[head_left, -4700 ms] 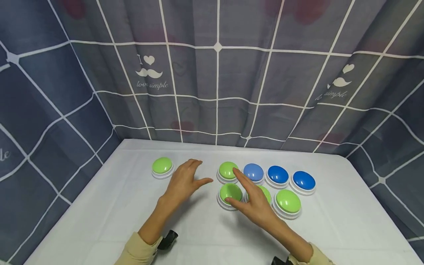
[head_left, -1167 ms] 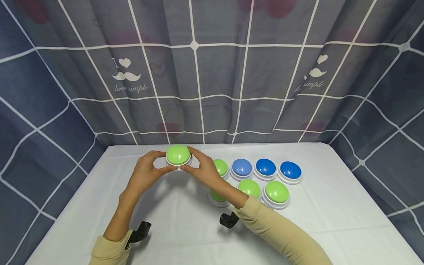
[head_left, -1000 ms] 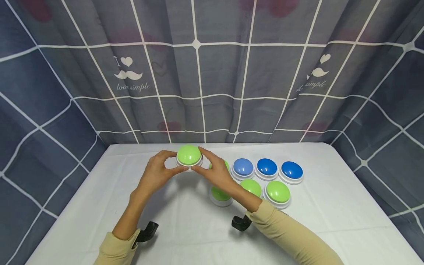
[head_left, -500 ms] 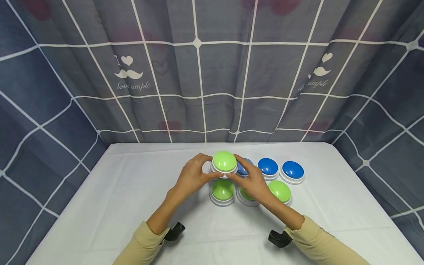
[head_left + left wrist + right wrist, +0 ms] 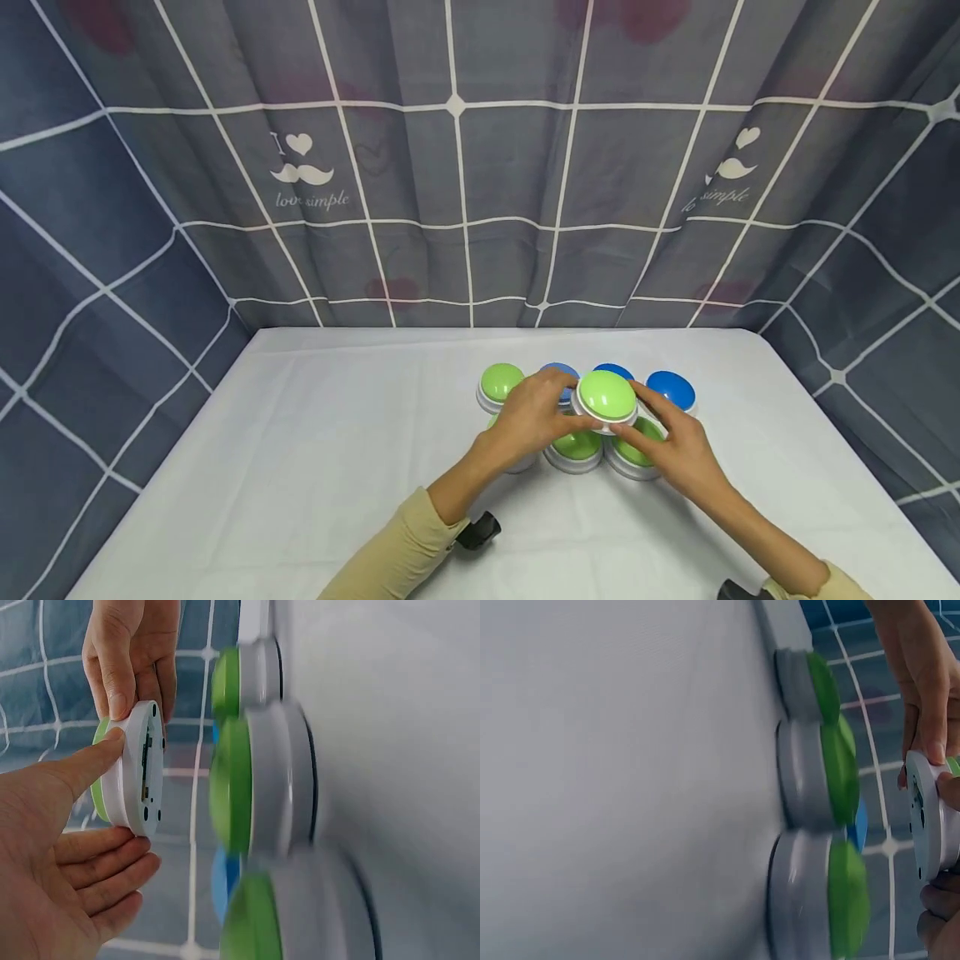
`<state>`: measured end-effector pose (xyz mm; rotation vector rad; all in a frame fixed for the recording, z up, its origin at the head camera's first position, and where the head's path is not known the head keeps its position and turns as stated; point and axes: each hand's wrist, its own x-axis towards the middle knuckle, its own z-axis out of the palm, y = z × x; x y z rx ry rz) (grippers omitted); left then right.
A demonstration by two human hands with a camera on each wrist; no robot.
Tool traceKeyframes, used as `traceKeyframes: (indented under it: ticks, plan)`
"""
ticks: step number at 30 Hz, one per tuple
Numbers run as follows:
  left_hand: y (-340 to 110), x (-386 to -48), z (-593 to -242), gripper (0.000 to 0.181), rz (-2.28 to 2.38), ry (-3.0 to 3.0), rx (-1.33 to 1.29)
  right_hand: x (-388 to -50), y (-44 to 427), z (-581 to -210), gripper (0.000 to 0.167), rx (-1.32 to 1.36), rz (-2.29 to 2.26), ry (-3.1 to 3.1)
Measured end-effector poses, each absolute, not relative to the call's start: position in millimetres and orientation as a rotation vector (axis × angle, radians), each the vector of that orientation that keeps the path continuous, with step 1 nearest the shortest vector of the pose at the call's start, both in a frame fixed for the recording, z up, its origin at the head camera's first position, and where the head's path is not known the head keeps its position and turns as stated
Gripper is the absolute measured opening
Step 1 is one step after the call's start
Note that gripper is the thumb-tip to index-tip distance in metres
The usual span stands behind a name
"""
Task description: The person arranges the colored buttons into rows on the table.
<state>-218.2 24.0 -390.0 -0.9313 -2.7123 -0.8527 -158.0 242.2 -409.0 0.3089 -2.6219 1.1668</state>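
Note:
In the head view both hands hold up a green push button (image 5: 607, 396) with a white round base. My left hand (image 5: 536, 417) pinches its left side between thumb and fingers, and my right hand (image 5: 678, 446) pinches the right side. It hangs above the two rows of buttons, apart from the table. The left wrist view shows the base's underside (image 5: 152, 776), with small dark holes and a recess. Beneath and around it stand other green buttons (image 5: 577, 447), partly covered by the hands and the held one. The front row's leftmost is mostly behind the left hand.
Behind the held button sit a lighter blue button (image 5: 561, 368), a blue button (image 5: 613, 368) and another blue button (image 5: 671, 389). A green button (image 5: 501, 383) ends that back row at left. The white table (image 5: 337, 467) meets a grey checked curtain (image 5: 517, 167) on its far side.
Earlier, both hands were empty and a green button stood alone at the left. Since then they have gripped it, lifted it and carried it right, over the rows.

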Motion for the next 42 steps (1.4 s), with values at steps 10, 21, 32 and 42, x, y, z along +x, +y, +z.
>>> traceKeyframes:
  ticks: [10,21,32,42]
  plan:
    - [86,-212,-397,0.056,-0.613,-2.755,-1.092,-126,292,-410,0.076,0.111,0.997,-2.73]
    - [141,-205,-406,0.047,-0.374,-2.718,-1.218,-107,341,-425,0.077,-0.038,0.858,-2.823]
    - [157,-207,-420,0.043,-0.184,-2.726,-1.262,-111,349,-439,0.083,-0.112,0.785,-2.96]
    - [160,-211,-430,0.041,-0.131,-2.704,-1.289,-119,349,-453,0.096,-0.234,0.826,-3.072]
